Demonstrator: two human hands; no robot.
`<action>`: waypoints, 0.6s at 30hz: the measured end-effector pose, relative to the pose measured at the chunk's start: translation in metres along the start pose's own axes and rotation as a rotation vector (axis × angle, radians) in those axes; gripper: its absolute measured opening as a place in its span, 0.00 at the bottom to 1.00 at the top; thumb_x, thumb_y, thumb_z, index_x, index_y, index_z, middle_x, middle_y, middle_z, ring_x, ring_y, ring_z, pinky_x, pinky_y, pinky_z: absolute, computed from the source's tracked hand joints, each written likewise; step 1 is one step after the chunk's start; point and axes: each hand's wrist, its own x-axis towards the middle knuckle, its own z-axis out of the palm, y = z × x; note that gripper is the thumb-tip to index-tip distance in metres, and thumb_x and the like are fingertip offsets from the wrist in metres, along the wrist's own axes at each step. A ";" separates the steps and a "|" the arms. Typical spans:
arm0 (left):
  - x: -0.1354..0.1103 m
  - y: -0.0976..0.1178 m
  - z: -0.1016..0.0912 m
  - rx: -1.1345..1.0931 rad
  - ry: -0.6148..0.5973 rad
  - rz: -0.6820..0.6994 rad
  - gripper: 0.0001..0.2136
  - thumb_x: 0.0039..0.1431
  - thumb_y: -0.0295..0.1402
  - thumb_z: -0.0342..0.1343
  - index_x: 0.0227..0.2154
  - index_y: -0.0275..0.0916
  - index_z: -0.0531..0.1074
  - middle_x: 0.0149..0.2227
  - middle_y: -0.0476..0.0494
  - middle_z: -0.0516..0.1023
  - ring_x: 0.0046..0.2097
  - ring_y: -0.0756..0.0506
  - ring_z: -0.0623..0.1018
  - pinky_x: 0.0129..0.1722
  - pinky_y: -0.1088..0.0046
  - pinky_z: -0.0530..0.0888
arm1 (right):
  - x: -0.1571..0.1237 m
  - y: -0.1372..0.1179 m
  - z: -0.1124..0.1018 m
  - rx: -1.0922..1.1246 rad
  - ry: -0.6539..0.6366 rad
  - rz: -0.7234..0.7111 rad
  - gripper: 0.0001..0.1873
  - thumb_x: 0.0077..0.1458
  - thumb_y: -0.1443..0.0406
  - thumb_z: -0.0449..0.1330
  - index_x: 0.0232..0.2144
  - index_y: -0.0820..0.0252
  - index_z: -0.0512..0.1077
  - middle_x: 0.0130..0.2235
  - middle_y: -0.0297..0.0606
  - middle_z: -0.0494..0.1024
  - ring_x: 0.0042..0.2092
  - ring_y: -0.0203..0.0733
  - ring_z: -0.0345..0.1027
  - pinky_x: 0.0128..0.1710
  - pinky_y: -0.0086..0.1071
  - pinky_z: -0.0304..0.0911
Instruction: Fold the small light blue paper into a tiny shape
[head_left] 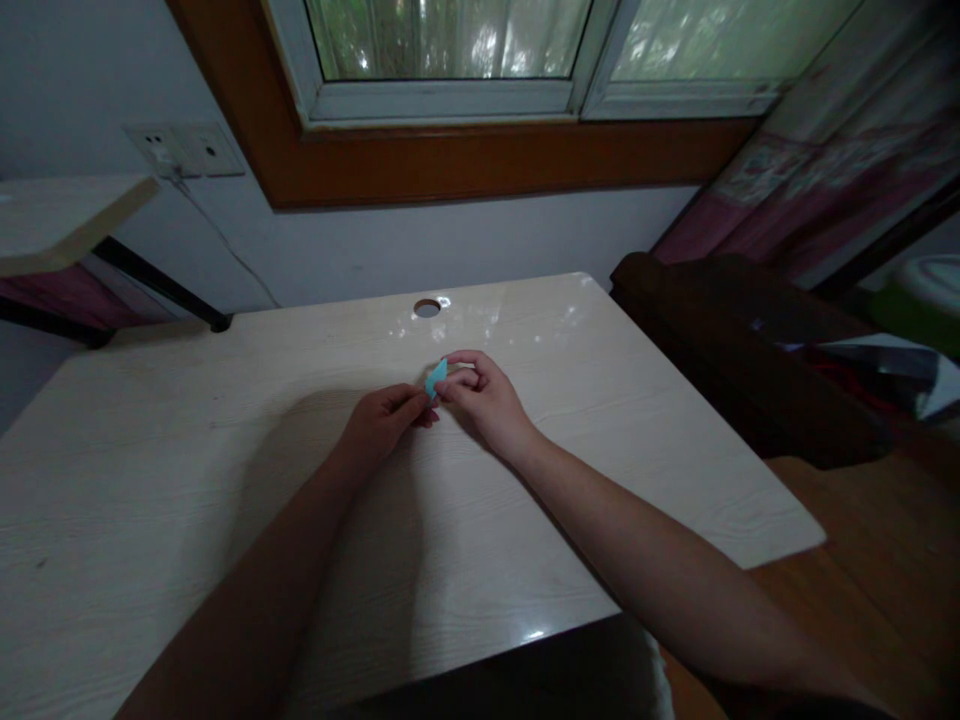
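A small light-blue piece that looks like folded paper (436, 377) is held between my two hands, just above the table. My left hand (388, 412) pinches its lower left end between thumb and fingers. From the other side, my right hand (484, 393) grips it with thumb and curled fingers. Part of the piece is hidden behind the fingertips, so its full shape does not show.
The pale wood-grain table (300, 350) has a round cable hole (427, 309) near its back edge. A raised shelf (67, 225) on black legs stands at the left. Beyond the table's right edge is a dark wooden piece of furniture (720, 340). A window (450, 95) is behind.
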 end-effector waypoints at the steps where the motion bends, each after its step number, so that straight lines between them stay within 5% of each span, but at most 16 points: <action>1: 0.000 0.000 0.000 -0.001 0.000 0.004 0.15 0.61 0.43 0.54 0.31 0.37 0.78 0.31 0.44 0.82 0.33 0.46 0.79 0.38 0.71 0.75 | 0.000 0.000 0.000 0.001 0.006 0.002 0.20 0.46 0.63 0.69 0.42 0.54 0.69 0.27 0.27 0.79 0.30 0.35 0.73 0.39 0.34 0.66; 18: -0.002 0.001 0.000 0.004 0.059 -0.006 0.10 0.55 0.40 0.61 0.27 0.37 0.77 0.28 0.45 0.81 0.31 0.47 0.79 0.35 0.72 0.74 | 0.000 -0.002 0.002 -0.005 0.033 0.011 0.20 0.46 0.64 0.69 0.41 0.55 0.70 0.27 0.28 0.78 0.31 0.35 0.73 0.39 0.35 0.67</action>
